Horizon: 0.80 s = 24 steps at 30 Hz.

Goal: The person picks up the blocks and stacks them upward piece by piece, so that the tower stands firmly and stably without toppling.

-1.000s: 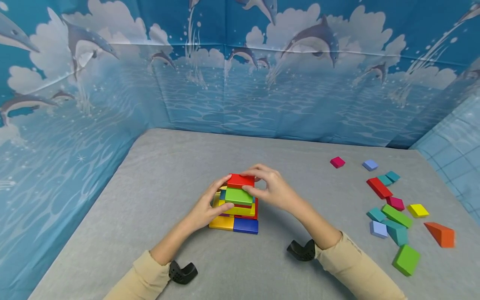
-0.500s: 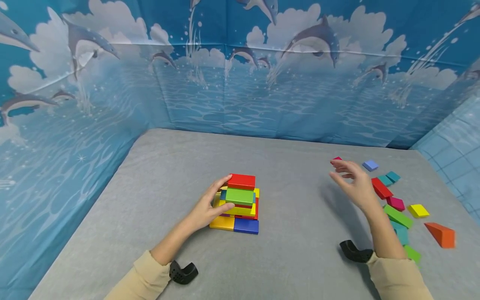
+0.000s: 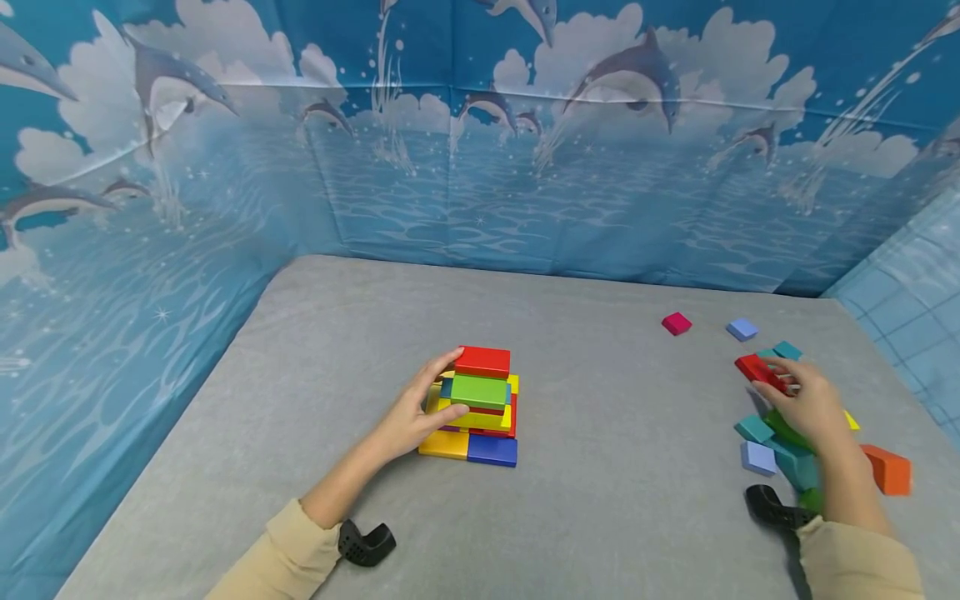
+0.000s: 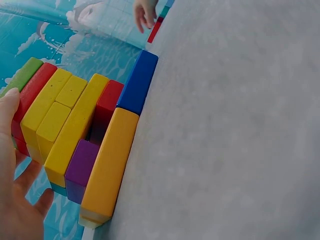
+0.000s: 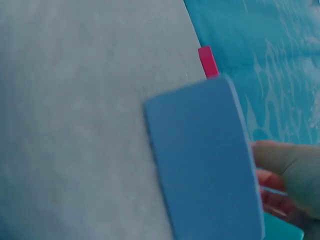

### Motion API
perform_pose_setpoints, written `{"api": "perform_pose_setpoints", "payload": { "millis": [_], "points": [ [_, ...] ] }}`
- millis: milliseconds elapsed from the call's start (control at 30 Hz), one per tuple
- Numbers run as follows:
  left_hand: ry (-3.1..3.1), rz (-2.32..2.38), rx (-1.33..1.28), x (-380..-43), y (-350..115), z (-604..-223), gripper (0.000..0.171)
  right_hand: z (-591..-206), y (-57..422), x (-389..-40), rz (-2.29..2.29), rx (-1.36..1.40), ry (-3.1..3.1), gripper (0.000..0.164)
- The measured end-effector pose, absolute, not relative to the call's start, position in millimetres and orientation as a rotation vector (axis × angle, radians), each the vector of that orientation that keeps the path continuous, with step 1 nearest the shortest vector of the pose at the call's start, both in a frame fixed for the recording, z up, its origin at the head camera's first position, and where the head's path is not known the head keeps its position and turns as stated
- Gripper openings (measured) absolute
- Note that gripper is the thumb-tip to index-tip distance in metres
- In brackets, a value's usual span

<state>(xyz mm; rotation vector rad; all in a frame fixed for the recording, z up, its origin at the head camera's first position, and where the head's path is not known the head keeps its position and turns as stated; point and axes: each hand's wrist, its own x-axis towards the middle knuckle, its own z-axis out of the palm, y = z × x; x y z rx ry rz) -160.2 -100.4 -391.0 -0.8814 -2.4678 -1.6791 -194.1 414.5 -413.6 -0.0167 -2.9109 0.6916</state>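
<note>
A layered stack of coloured blocks stands left of the mat's middle, its base made of an orange-yellow block (image 3: 444, 444) and a blue block (image 3: 492, 452). Higher up are a green block (image 3: 478, 392) and a red top block (image 3: 482, 362). My left hand (image 3: 416, 417) rests at the stack's left side, thumb in front and index fingertip by the red top block. Far right, my right hand (image 3: 810, 400) pinches a long red block (image 3: 752, 367) between thumb and fingers. The right wrist view shows a blue block (image 5: 205, 160) large in front, partly hiding that hand.
Loose blocks lie around my right hand: a teal block (image 3: 753, 428), a light blue block (image 3: 758, 458) and an orange wedge (image 3: 888, 471). Farther back sit a crimson block (image 3: 677, 323) and another light blue block (image 3: 742, 329). A dolphin-printed curtain (image 3: 480, 192) borders the grey mat (image 3: 600, 500).
My right hand has left the top of the stack and travelled right to the loose blocks, where it has taken hold of the long red block. The left hand has stayed beside the stack.
</note>
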Motion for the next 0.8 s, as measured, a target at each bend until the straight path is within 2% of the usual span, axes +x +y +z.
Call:
{"api": "perform_pose_setpoints", "payload": {
  "millis": [267, 467, 633, 800],
  "points": [
    [-2.471, -1.671, -0.877, -159.3, -99.9, -389.6, 0.063, -424.2, 427.0, -194.8, 0.656, -0.09, -2.954, 0.05],
    [-2.482, -1.682, -0.866, -158.9, -100.3, -389.2, 0.063, -414.4, 418.3, -193.1, 0.686, -0.038, -2.913, 0.042],
    [-2.482, -1.691, -0.86, -158.8, -100.3, -390.3, 0.063, -394.0, 392.4, -195.7, 0.723, 0.044, -2.857, 0.044],
    [-2.484, -1.692, -0.861, -158.5, -99.8, -389.6, 0.063, -363.0, 336.5, -196.6, 0.793, 0.322, -2.711, 0.039]
  ]
}}
